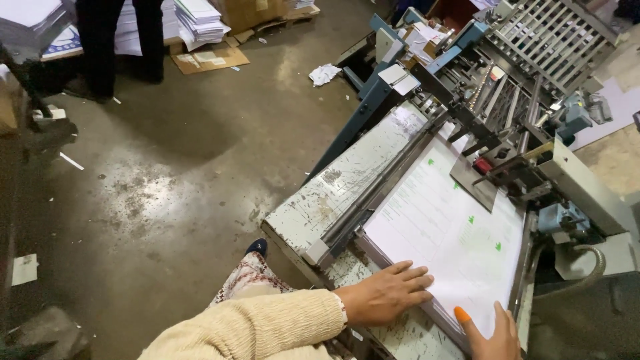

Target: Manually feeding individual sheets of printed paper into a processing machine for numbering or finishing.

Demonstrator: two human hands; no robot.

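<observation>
On the feed table: a stack of white printed sheets (443,233) lies flat on the worn feed table (333,200) of a paper-folding machine (507,87), its far end running under the machine's rollers and guides.
Left hand (387,293): flat and spread, palm down, fingers resting on the near left corner of the sheet stack; it grasps nothing.
Right hand (490,333): at the near edge of the stack, fingers extended and touching the top sheet, an orange tip on one finger (463,313); nothing is clasped in it that shows.
Stack and hands: the sheets lie beyond and between the two hands, touching both.
Side guide: a grey metal bar (373,200) runs along the stack's left edge, just beside the left hand.
Floor: stained concrete (187,167), with a crumpled paper (325,73) and a flattened cardboard piece (210,59).
Another person: dark-trousered legs (120,40) stand well apart at the top left, near piles of paper (200,20).
Cut off: the right hand's palm and wrist leave the bottom edge.
Hard to make out: the print on the sheets, apart from small green marks.
</observation>
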